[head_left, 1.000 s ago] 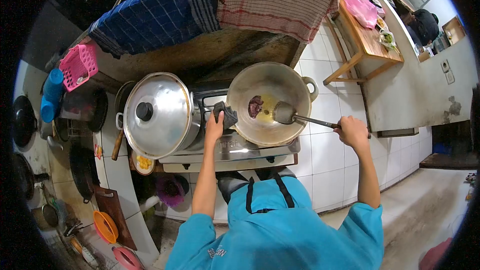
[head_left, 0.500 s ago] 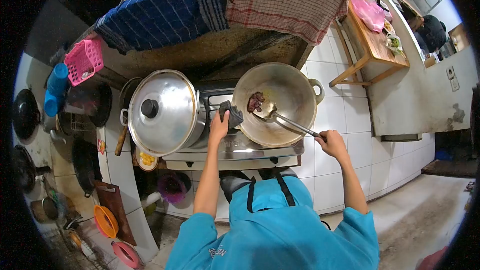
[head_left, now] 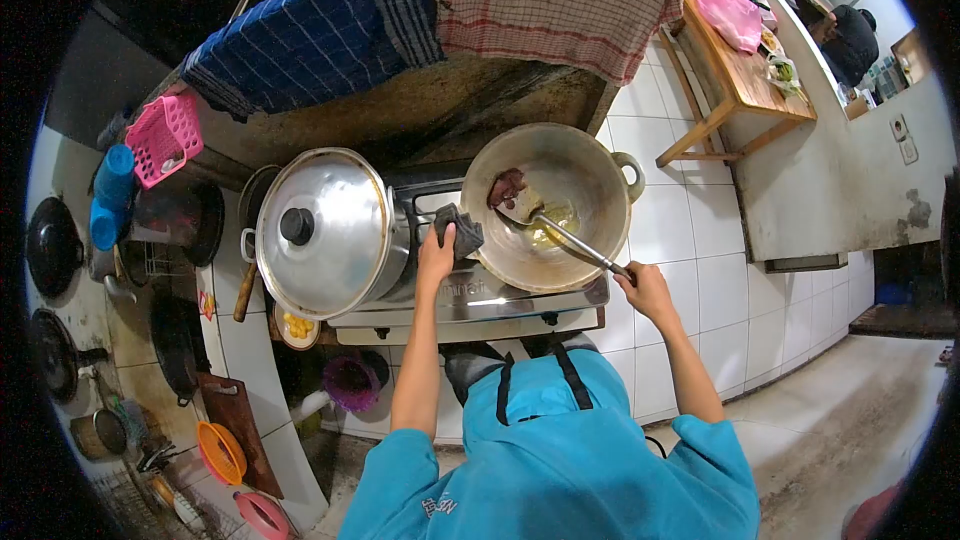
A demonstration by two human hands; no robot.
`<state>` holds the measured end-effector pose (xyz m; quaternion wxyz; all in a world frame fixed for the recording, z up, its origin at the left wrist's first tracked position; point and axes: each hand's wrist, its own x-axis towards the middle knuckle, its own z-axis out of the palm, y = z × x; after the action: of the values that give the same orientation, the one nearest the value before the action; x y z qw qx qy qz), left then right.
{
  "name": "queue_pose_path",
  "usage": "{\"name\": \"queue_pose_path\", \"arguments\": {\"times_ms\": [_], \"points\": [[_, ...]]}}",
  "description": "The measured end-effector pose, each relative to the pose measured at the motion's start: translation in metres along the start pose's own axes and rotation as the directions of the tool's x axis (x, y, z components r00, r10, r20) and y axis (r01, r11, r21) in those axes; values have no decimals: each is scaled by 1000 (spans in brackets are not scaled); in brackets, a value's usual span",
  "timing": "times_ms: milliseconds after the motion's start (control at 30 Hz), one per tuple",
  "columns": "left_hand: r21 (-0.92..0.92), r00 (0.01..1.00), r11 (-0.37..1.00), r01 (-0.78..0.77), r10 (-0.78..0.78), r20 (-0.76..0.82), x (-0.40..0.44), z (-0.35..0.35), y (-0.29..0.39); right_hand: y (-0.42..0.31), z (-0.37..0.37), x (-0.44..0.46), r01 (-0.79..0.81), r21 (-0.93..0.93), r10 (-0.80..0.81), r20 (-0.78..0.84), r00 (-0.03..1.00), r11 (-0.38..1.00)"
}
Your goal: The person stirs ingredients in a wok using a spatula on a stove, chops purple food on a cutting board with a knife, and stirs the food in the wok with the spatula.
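Observation:
My left hand (head_left: 437, 252) is closed on a dark grey cloth (head_left: 458, 230) at the left side of a large metal wok (head_left: 545, 265) on the gas stove (head_left: 465, 290). My right hand (head_left: 643, 292) grips the handle of a metal spatula (head_left: 585, 248). The spatula's blade is inside the wok, touching dark reddish pieces of food (head_left: 508, 186) at the upper left of its bowl. Yellowish oil (head_left: 553, 227) lies near the wok's middle. A big lidded pot (head_left: 323, 230) stands to the left of my left hand.
Blue and checked towels (head_left: 545, 0) hang behind the stove. A plate of yellow pieces (head_left: 299, 330) is below the pot. At the upper right, a wooden table (head_left: 740, 80) holds a pink bag (head_left: 726, 8). Beyond the wall is another person (head_left: 850, 45). Pans hang at far left.
My right hand has moved left and slightly down, and the spatula blade has gone from the oil to the dark food. The food has shifted up and left in the wok.

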<state>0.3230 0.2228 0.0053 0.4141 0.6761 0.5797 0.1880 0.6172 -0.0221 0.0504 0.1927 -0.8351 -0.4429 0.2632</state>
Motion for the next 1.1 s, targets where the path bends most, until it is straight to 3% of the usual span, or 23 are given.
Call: {"name": "queue_pose_path", "arguments": {"times_ms": [100,233,333,600,700,800,933,1033,1100], "points": [[16,1000,1000,12,-12,-13,-4,-2,7,9,13,-3,94,46,-90,-80,993,994],[11,994,998,59,-60,92,-3,-4,9,5,15,-8,40,133,-31,-71,997,990],[46,999,999,10,-8,-34,0,7,-4,6,17,-11,70,109,-59,-104,993,992],[99,991,992,81,-70,-112,-5,11,-2,1,23,-18,143,36,-123,-339,933,989],[104,976,990,92,-69,-204,-7,19,-8,-4,23,-23,254,-82,-263,-462,847,964],[62,967,994,87,-69,-244,-17,16,2,-20,23,-34,386,-167,-417,-467,780,907],[-57,945,998,19,-37,-325,-18,23,-24,-34,50,-48,608,-69,-594,-325,736,791],[-90,893,996,1,-41,-448,-35,25,-31,-36,79,-56,601,65,-600,-42,799,797],[-131,879,991,10,-71,-472,-53,23,-23,-24,102,-54,429,59,-433,90,897,901]]}}
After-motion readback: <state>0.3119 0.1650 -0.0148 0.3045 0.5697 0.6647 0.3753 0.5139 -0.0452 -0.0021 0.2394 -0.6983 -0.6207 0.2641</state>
